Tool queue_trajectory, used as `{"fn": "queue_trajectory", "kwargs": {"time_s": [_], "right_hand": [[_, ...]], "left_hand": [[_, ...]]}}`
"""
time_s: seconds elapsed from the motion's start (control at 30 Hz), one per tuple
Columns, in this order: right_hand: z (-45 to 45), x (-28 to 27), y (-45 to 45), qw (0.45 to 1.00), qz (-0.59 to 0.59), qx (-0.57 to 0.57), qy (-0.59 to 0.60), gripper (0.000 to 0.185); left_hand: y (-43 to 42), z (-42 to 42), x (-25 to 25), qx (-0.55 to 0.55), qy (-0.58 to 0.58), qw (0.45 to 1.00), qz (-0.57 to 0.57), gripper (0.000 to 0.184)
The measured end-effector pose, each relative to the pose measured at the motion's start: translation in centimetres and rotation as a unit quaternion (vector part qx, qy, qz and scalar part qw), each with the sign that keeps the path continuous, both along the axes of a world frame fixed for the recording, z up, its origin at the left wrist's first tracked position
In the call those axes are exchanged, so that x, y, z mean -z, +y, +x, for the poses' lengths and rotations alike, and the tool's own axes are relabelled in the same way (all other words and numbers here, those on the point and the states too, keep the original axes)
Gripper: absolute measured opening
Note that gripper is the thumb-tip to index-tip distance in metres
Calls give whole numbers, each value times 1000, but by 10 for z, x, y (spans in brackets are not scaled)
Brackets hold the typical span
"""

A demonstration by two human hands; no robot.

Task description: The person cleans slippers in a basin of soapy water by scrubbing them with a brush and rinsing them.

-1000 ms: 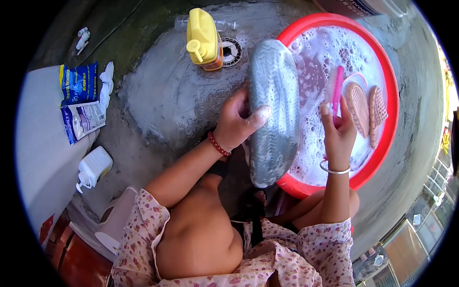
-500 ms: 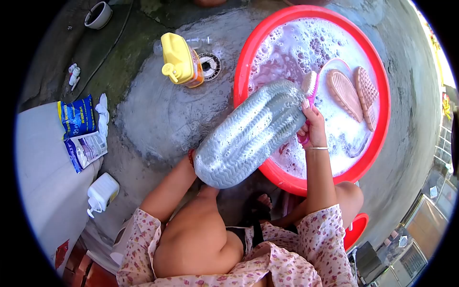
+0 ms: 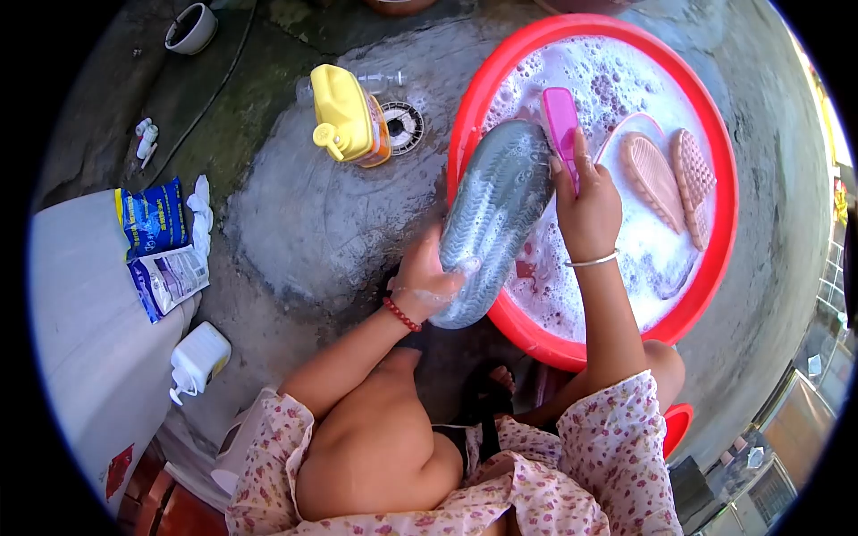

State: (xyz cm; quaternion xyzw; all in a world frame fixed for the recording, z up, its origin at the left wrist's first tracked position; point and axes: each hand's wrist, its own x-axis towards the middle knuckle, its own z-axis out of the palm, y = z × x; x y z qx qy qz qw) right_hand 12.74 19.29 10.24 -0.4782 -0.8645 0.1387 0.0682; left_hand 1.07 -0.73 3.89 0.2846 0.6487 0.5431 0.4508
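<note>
My left hand grips the lower end of a grey, foam-covered shoe, its ridged sole facing up and its far end tilted over the basin's left rim. Pinched in my right hand is a pink brush, back up, at the shoe's upper right edge; its bristles are hidden. Under both lies a red basin of foamy water. Two pink soles stick out of the foam on the right side.
Left of the basin a yellow jug stands by a round drain cover. Blue packets and a white pump bottle are at the left. A white pot sits at the far left.
The grey shoe first swung toward the lower left, then came back more upright and narrower in view. The brush, earlier bristles outward, now shows its back and lies against the shoe's upper edge.
</note>
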Motion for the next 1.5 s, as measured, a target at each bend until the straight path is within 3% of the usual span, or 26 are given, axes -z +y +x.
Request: {"fn": "queue_trajectory", "kwargs": {"time_s": [0.07,0.13,0.23,0.3,0.4,0.47,0.57,0.7,0.77,0.93,1.07,1.2,1.4,1.5], "right_hand": [[6,-7,-21,995,-94,-34,-5,54],[14,1,-63,992,-115,-54,14,58],[29,-8,-125,990,-124,-64,12,63],[32,-9,-140,988,-142,-67,5,62],[8,17,-85,993,-99,-61,-16,57],[-16,39,-26,993,-116,19,8,53],[-22,40,-24,994,-109,25,15,50],[15,-11,-112,986,-155,-58,34,59],[13,-21,-110,979,-189,-77,-18,59],[-42,41,-3,995,-94,-21,9,50],[-23,-3,-60,988,-137,-64,8,51],[3,-25,-111,978,-157,-129,-49,60],[-38,46,-6,993,-119,14,15,46],[-19,8,-51,990,-137,23,-15,47]], "left_hand": [[3,-2,-6,-2,-4,999,-45,47],[6,-5,-7,17,-4,993,-118,49],[9,7,11,-24,100,994,-35,53],[9,7,14,-20,106,992,-67,52],[12,7,13,-11,93,991,-99,51],[15,7,11,-5,105,988,-117,51],[17,5,9,10,156,978,-137,54],[12,11,13,2,177,977,-122,61],[15,9,9,-1,183,979,-95,64],[13,11,12,28,167,972,-160,64],[12,10,14,7,224,971,-79,62],[10,13,20,-9,140,985,-103,61],[11,11,18,13,188,971,-149,62],[13,10,13,0,184,975,-121,62]]}}
